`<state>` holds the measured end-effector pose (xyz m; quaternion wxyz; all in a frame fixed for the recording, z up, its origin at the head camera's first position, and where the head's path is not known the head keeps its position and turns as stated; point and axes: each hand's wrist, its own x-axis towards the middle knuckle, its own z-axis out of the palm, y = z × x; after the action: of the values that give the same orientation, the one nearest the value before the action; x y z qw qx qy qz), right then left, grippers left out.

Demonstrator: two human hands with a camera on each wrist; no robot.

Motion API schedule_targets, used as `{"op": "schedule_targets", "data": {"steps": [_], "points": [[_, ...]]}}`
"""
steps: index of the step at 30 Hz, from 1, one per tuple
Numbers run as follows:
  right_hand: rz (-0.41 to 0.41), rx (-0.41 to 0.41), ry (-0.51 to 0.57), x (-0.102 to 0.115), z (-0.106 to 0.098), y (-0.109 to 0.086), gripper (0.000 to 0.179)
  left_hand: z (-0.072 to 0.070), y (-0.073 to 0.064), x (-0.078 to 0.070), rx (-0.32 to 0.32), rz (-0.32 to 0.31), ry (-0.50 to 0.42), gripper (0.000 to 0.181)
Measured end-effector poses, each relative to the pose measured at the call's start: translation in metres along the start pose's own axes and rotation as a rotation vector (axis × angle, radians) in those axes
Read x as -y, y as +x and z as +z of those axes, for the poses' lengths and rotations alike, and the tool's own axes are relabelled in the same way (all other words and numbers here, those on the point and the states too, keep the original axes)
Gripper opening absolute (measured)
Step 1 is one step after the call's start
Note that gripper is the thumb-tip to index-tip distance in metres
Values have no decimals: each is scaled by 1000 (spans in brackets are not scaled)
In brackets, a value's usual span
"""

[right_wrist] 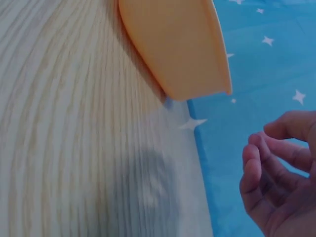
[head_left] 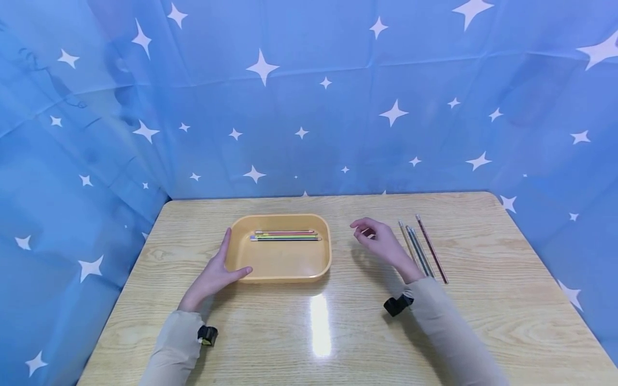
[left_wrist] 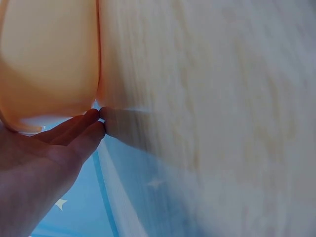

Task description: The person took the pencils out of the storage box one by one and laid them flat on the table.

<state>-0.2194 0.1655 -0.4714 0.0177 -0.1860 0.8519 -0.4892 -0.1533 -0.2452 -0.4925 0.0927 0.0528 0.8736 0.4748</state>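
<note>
A shallow yellow-orange tray [head_left: 285,265] stands on the table, left of centre. Several pencils [head_left: 287,239] lie side by side across its far half. My left hand [head_left: 217,273] spans the tray's near left corner, fingers straight against the left side and thumb stretched along the near rim. In the left wrist view, those fingertips [left_wrist: 94,114] reach the tray's lower edge. To the right of the tray my right hand [head_left: 381,241] hovers above the table, fingers loosely bent and holding nothing. Beside its wrist lie several more pencils [head_left: 432,249], partly hidden by the forearm.
The light wood table [head_left: 270,343] ends at a blue curtain [head_left: 338,107] with white stars, which hangs behind it and along both sides. Each wrist wears a small black camera [head_left: 398,305]. Bright glare marks the tabletop in front of the tray.
</note>
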Motion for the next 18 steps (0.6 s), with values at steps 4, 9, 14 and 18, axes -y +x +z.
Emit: {"op": "schedule_targets", "data": {"steps": [4, 9, 14, 18], "points": [[-5, -4, 35, 7, 6, 3, 20, 0, -1, 1, 1, 0, 7, 116], [-25, -4, 43, 13, 14, 6, 19, 0, -1, 2, 2, -8, 18, 116], [-45, 6, 40, 19, 21, 9, 20, -1, -1, 3, 2, -11, 22, 115], [-51, 11, 56, 23, 26, 11, 20, 0, 0, 3, 4, -11, 17, 115]]}}
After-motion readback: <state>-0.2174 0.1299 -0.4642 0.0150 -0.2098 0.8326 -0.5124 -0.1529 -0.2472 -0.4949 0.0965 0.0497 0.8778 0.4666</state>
